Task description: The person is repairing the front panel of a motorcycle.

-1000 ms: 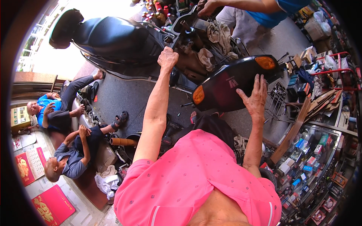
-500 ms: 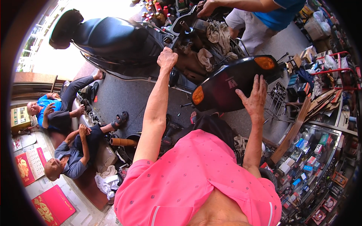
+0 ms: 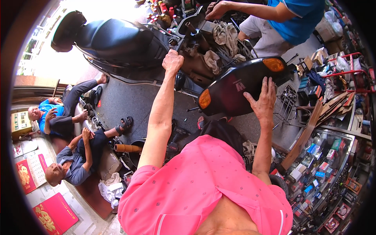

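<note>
Pink shirt (image 3: 176, 176) comes nearest, its two sleeves giving onto two bare forearms. To the right, a glass-topped surface (image 3: 337, 132) is crowded with small boxes, too many to count; to the left, two red printed sheets (image 3: 58, 213) show against a pale backing. Grey floor (image 3: 133, 96) runs through the cluttered room, with one drill (image 3: 179, 135) on it.

Beyond is one black scooter (image 3: 113, 37), across the middle to the upper left. The right hand (image 3: 264, 102) lies on its dark front panel (image 3: 235, 86), which carries two orange lamps (image 3: 204, 99); that grip is apart, fingers and thumb spread. The left hand (image 3: 172, 62) is at the scooter's near edge, its grip together in a fist; I cannot tell what is inside it.

Three other people are about: two seated at left, and one in a blue shirt (image 3: 303, 23) behind the panel. A bright opening (image 3: 113, 8) stands farthest off.
</note>
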A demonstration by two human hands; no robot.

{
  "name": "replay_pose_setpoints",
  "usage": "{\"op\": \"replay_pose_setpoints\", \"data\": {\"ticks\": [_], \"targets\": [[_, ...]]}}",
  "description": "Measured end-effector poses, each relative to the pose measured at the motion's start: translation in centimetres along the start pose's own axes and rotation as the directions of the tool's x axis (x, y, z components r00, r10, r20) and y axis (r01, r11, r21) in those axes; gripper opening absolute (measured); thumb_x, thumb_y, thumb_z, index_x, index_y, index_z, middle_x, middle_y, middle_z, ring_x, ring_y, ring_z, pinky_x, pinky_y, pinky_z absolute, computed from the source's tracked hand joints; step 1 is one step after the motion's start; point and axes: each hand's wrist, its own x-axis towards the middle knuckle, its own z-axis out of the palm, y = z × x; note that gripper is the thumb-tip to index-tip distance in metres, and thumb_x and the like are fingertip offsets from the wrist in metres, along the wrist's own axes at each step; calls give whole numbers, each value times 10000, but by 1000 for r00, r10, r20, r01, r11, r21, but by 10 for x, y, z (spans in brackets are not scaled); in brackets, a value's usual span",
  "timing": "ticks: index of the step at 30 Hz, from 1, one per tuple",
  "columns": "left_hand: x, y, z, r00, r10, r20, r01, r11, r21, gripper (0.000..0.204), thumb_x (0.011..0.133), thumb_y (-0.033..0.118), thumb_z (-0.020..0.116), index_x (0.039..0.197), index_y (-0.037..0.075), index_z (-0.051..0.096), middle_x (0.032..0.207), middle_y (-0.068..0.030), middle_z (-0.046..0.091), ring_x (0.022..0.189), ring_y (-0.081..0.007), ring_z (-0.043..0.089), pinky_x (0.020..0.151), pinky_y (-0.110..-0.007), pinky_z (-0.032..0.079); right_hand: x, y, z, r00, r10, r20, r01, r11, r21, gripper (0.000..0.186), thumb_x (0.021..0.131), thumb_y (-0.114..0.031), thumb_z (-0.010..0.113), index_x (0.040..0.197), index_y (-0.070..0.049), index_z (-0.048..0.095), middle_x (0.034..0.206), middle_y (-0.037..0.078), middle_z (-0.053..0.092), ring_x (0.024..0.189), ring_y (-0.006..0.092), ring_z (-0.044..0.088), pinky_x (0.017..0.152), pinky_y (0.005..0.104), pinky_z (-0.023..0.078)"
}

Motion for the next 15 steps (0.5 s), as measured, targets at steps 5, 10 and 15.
{"op": "replay_pose_setpoints", "data": {"ticks": [5, 10, 15], "targets": [[1, -2, 3, 1000, 2, -19, -2, 1000, -4, 295, 734, 180, 494, 947, -1, 587, 991, -246, 626, 960, -402, 603, 845, -450, 476, 0, -1, -1, 1000, 3, 8, -3, 1000, 19, 911, 750, -556, 620, 1371, 22, 287, 1392, 261, 293, 1291, 413, 278, 1055, 476, 251], [1, -2, 2, 1000, -3, -12, 3, 1000, 1, 290, 734, 181, 493, 940, 0, 586, 991, -244, 627, 954, -401, 605, 841, -449, 478, -1, -1, -1, 1000, 3, 3, -3, 1000, 25, 913, 748, -552, 625, 1369, 26, 288, 1394, 260, 291, 1294, 410, 274, 1054, 477, 249], [0, -1, 2, 1000, -1, -19, 1, 1000, -20, 286, 734, 185, 496, 935, 8, 595, 993, -240, 628, 957, -402, 603, 842, -449, 477, 0, -1, 1, 1000, 7, -3, -7, 1000, 14, 909, 748, -544, 630, 1368, 28, 290, 1396, 259, 288, 1294, 408, 275, 1054, 480, 248]]}}
